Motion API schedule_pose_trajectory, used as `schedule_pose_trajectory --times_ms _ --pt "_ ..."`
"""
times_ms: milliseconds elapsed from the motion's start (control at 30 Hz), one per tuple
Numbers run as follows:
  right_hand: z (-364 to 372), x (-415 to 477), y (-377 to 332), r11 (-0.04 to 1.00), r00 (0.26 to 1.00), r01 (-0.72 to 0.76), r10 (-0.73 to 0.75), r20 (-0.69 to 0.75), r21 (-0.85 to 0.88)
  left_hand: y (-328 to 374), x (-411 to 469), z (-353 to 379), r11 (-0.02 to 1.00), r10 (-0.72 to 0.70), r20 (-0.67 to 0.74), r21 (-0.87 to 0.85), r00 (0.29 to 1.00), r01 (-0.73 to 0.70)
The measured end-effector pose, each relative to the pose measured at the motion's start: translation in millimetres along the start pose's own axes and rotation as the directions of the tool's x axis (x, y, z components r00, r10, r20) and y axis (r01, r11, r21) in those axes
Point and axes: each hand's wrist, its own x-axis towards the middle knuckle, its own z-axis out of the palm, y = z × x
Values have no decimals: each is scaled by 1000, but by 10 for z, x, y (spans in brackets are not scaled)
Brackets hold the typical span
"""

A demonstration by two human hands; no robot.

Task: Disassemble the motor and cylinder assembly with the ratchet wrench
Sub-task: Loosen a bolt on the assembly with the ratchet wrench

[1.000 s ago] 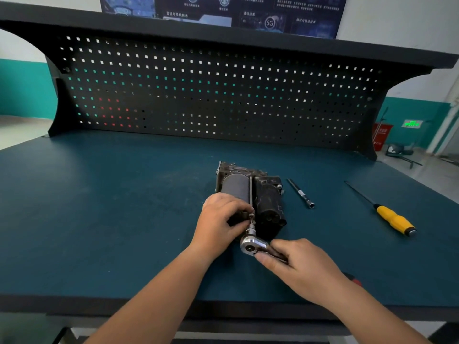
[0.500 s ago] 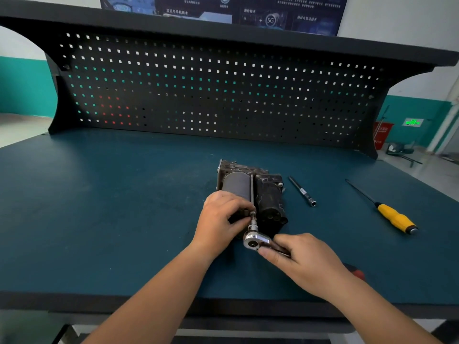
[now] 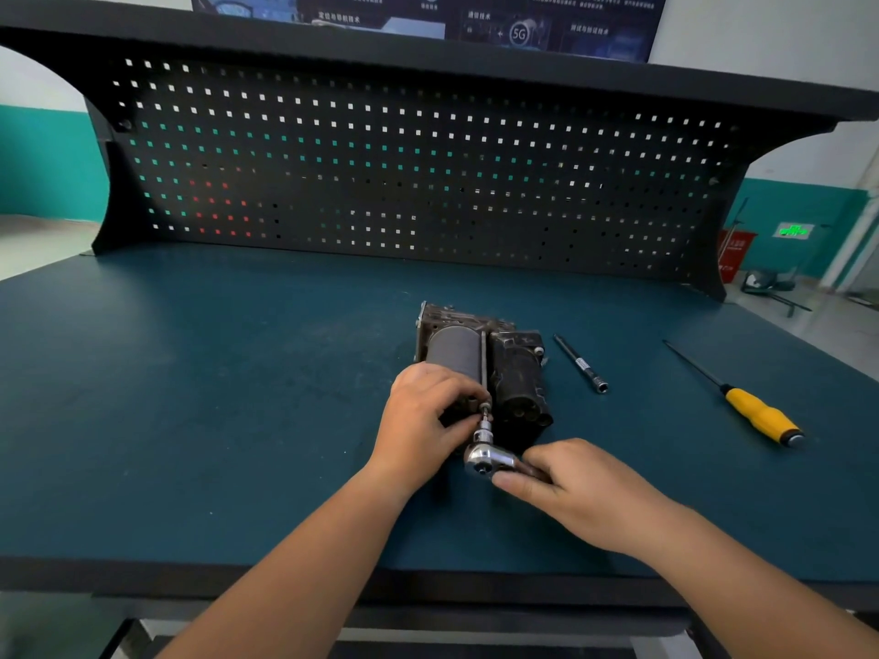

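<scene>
The dark motor and cylinder assembly point(image 3: 480, 359) lies in the middle of the blue bench top, its two barrels pointing toward me. My left hand point(image 3: 423, 416) grips its near left end, fingers curled by the long bolt between the barrels. The chrome ratchet wrench point(image 3: 487, 456) has its bit set on that bolt's near end. My right hand point(image 3: 571, 492) holds the wrench handle, which is mostly hidden under the fingers.
A slim black extension bar point(image 3: 580, 363) lies just right of the assembly. A yellow-handled screwdriver point(image 3: 756, 411) lies further right. A black pegboard point(image 3: 404, 173) closes the back of the bench. The bench's front edge point(image 3: 142, 575) runs below my forearms.
The wrench head and my right hand have shifted slightly up and toward the assembly. My left hand keeps its grip in the same place.
</scene>
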Motion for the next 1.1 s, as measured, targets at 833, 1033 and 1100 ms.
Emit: schedule_pose_trajectory --times_ms 833,1033,1100 --pt "-166 44 -10 999 995 39 -37 95 -18 36 11 -6 999 -13 10 34 1000 13" --pt "-8 -50 -42 999 1000 -4 3 -18 -35 18 -1 -11 1000 -22 15 3 1000 22" --pt "36 -50 -60 999 999 -17 16 -36 -30 16 -7 -11 1000 -20 11 0 1000 20"
